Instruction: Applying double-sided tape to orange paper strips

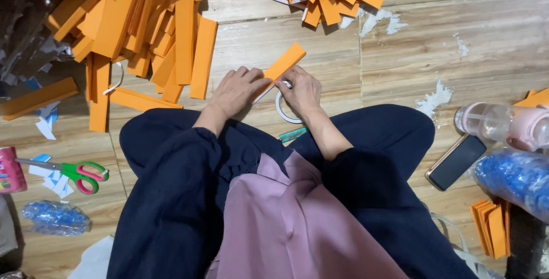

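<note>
Two hands pinch flat orange paper strip (280, 66); white tape ring (284, 111) apparently beneath.

Orange strip (281, 64): matt paper or card, smooth. Floor (492, 44): wood-grain planks, low sheen, flecked with white scraps. Scissors (80, 172): metal blades, glossy plastic handles. Phone (456, 162): glossy black. Trousers (171, 199): matt dark cloth.

A dark-screened phone (456, 162) lies well right of the fingers. A pink printed container (10, 170) stands far to their left, at the frame's edge.
</note>
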